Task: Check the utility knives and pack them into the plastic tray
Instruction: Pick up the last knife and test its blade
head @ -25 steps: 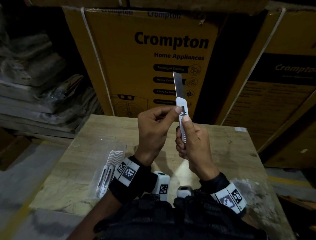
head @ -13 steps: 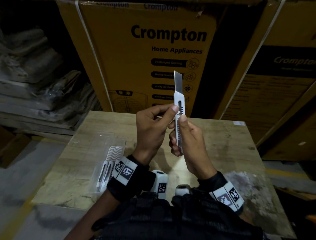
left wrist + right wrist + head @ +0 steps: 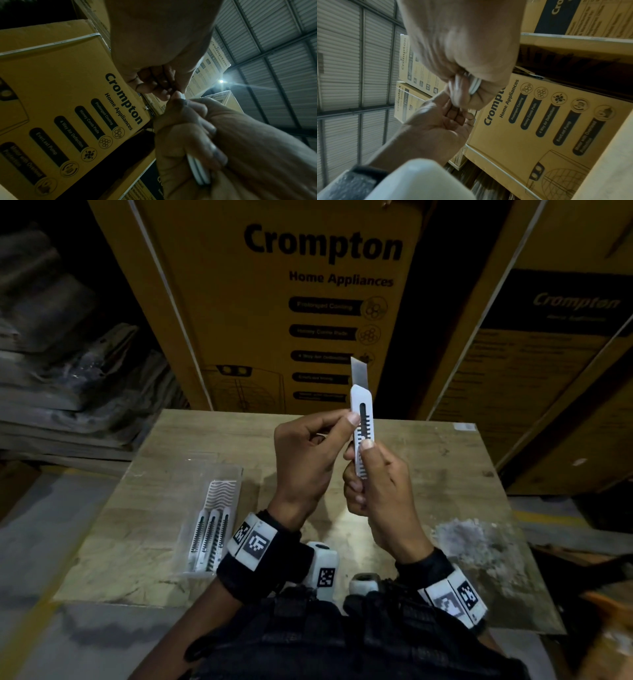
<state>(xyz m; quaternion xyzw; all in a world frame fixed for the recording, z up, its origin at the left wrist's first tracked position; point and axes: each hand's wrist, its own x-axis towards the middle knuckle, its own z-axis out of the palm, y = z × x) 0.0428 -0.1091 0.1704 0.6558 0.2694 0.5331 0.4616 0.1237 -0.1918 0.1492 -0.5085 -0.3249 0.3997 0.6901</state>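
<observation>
The right hand [image 3: 383, 484] is wrapped around the handle of a white plastic utility knife [image 3: 362, 419], held upright above the middle of the wooden desk [image 3: 428, 474], its steel blade [image 3: 359, 371] extended upward. The left hand [image 3: 308, 460] pinches the knife's upper body at the slotted slider. A clear plastic tray [image 3: 219, 474] lies near the desk's left edge, holding three white knives [image 3: 209, 539] side by side.
</observation>
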